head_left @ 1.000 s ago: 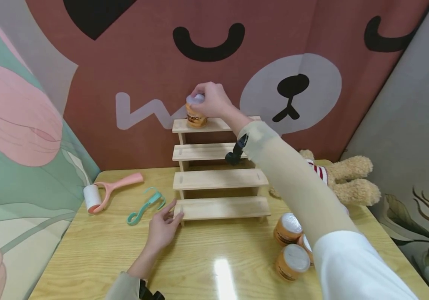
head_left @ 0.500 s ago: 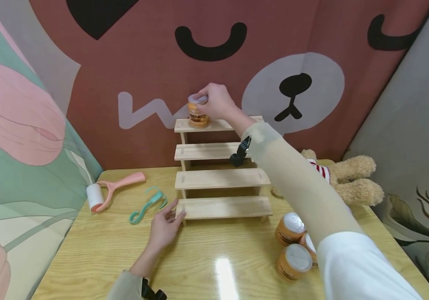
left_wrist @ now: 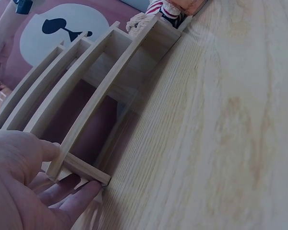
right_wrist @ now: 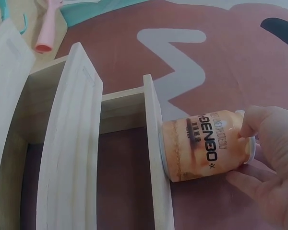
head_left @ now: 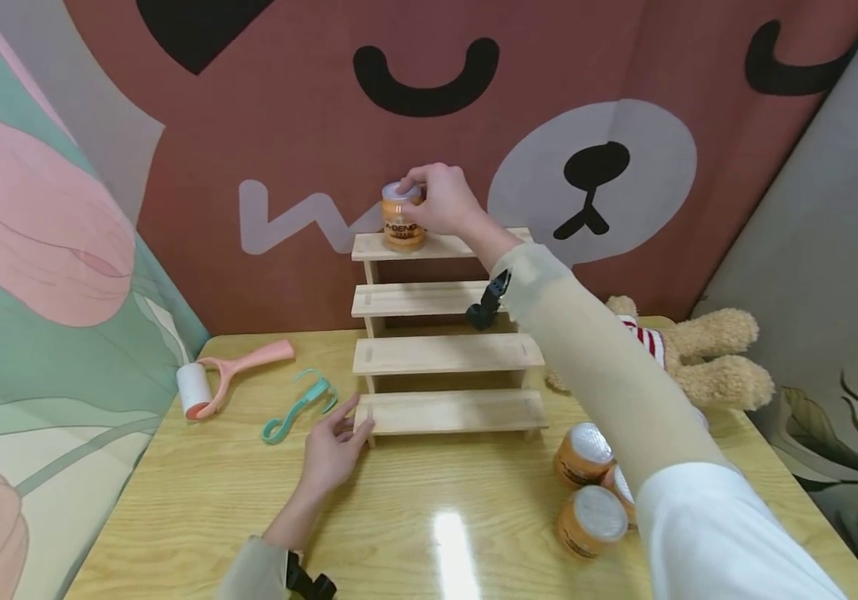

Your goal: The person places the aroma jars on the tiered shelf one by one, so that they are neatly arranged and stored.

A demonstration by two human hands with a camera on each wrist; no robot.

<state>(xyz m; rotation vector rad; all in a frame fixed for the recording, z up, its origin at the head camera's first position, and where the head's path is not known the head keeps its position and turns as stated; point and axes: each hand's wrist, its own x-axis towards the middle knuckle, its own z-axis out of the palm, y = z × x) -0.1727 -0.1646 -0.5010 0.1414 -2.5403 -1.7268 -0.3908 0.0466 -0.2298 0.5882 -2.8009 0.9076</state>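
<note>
My right hand (head_left: pixel 444 198) grips an orange printed can (head_left: pixel 401 227) around its lidded top. The can stands upright near the left end of the top step of a pale wooden four-step shelf (head_left: pixel 449 354). In the right wrist view the can's base (right_wrist: pixel 168 153) meets the plank, and black lettering shows on its side. My left hand (head_left: pixel 333 450) holds the left end of the lowest step, thumb on the plank. In the left wrist view the fingers (left_wrist: pixel 81 199) reach round the side piece of the shelf.
Several more orange cans (head_left: pixel 591 522) with silvery tops stand at the right of the table (head_left: pixel 383 533). A teddy bear (head_left: pixel 714 358) lies behind them. On the left lie a pink lint roller (head_left: pixel 237 375) and a teal hook-ended clip (head_left: pixel 297 408). A printed curtain (head_left: pixel 286 125) hangs close behind the shelf.
The can has turned in my right hand, so more of its lettering faces front, and it sits slightly further right on the top step. My left hand stays on the shelf.
</note>
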